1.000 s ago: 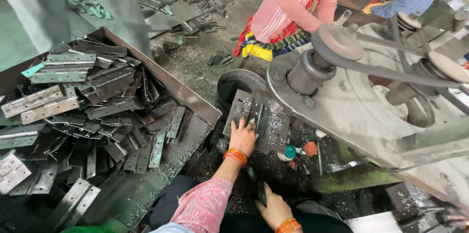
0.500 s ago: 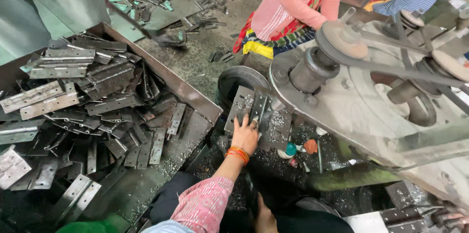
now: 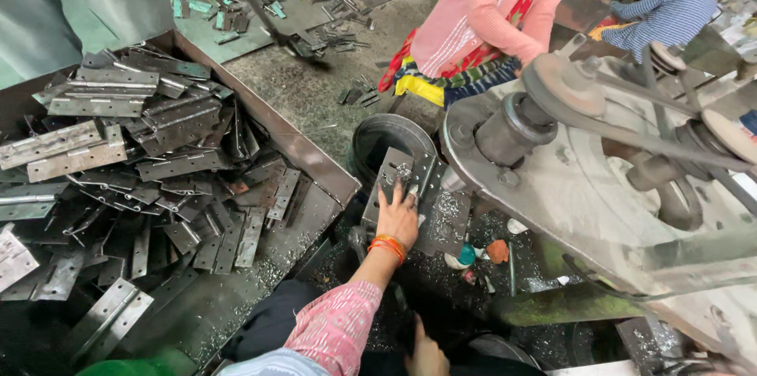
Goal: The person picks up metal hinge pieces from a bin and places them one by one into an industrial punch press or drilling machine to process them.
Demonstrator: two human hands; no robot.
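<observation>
Lower now, right hand (image 3: 426, 356) grip unclear; left hand (image 3: 398, 218) flat on hinge plate (image 3: 392, 175)

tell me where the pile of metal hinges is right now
In the head view the pile of metal hinges fills the metal tray on the left, beside the left hand at the machine.

Tray (image 3: 315, 159) at left heaped with grey hinges (image 3: 118, 163). Belt-driven machine (image 3: 599, 187) at right. Seated person in pink (image 3: 489, 13) beyond; loose hinges scattered on floor (image 3: 307, 92).
</observation>
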